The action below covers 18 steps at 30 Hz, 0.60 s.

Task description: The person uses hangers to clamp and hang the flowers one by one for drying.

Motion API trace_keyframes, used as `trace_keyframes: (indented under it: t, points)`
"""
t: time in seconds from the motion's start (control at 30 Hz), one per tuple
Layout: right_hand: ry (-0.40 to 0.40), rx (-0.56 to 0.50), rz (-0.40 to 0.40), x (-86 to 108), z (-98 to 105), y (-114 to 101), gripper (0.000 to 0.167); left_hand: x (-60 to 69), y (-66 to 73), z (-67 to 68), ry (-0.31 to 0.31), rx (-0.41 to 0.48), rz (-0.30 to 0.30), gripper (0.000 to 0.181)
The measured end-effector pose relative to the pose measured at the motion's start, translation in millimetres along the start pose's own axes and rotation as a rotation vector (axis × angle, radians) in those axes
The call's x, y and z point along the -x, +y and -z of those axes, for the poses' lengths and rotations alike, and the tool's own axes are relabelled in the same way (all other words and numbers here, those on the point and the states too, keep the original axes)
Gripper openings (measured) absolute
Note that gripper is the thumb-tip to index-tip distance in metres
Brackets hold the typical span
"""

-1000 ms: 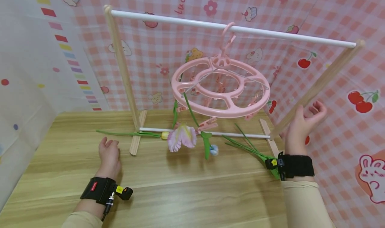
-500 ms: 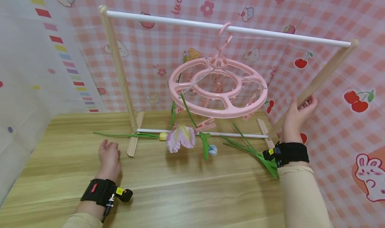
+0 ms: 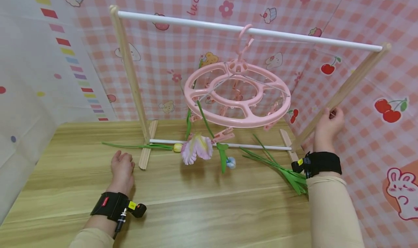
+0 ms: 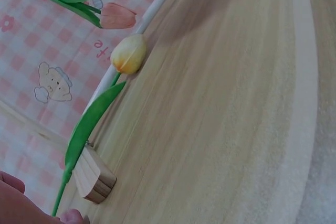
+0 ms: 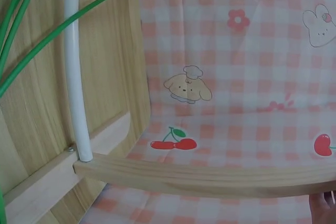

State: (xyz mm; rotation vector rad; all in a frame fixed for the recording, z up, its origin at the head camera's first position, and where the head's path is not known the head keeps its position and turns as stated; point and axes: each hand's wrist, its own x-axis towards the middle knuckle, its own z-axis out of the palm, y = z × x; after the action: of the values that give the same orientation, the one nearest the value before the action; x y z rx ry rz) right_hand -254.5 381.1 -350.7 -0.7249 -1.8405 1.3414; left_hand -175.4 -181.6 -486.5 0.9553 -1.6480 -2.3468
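In the head view my left hand (image 3: 122, 168) lies loosely curled and empty near the rack's left foot (image 3: 145, 159); a yellow tulip (image 3: 177, 147) lies just beyond it. Fingertips of that hand (image 4: 21, 203) show near the tulip's stem in the left wrist view. My right hand (image 3: 329, 128) is at the rack's right post (image 3: 346, 90), fingers bent. In the right wrist view, that hand (image 5: 323, 205) touches the post's edge (image 5: 210, 179); whether it wraps the post is hidden. A pink round hanger (image 3: 238, 123) hangs from the white top bar (image 3: 294, 36).
A purple-pink flower (image 3: 197, 150) and a blue flower (image 3: 231, 163) hang below the hanger. Green stems (image 3: 277, 166) lie on the wooden table (image 3: 202, 211) by my right wrist. A pink tulip (image 4: 118, 15) shows in the left wrist view. Checked cloth (image 3: 163, 52) covers the walls.
My right hand has come in from the right to the post, and its fingers have bent more. My left hand has shifted slightly right. The hanger and flowers hang as before.
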Motion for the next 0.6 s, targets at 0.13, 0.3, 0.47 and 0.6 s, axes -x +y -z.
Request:
trace_keyframes:
  t: [0.13, 0.3, 0.47, 0.6]
  points:
    - [-0.018, 0.040, -0.011, -2.5, 3.1, -1.3, 0.025, -3.0, 1.4, -2.3, -0.054, 0.055, 0.027, 0.070]
    - [-0.027, 0.041, -0.017, -4.4, 3.7, -1.8, 0.028, -11.9, 3.4, -4.3, -0.129, 0.113, 0.069, 0.068]
    - [-0.043, 0.085, -0.016, -5.4, 8.1, -2.1, 0.031, -18.1, 12.7, -6.5, -0.201, 0.119, 0.132, 0.068]
    - [-0.047, 0.121, 0.015, -3.2, 9.0, -2.7, 0.027, -20.9, 18.3, -8.4, -0.230, 0.142, 0.172, 0.070]
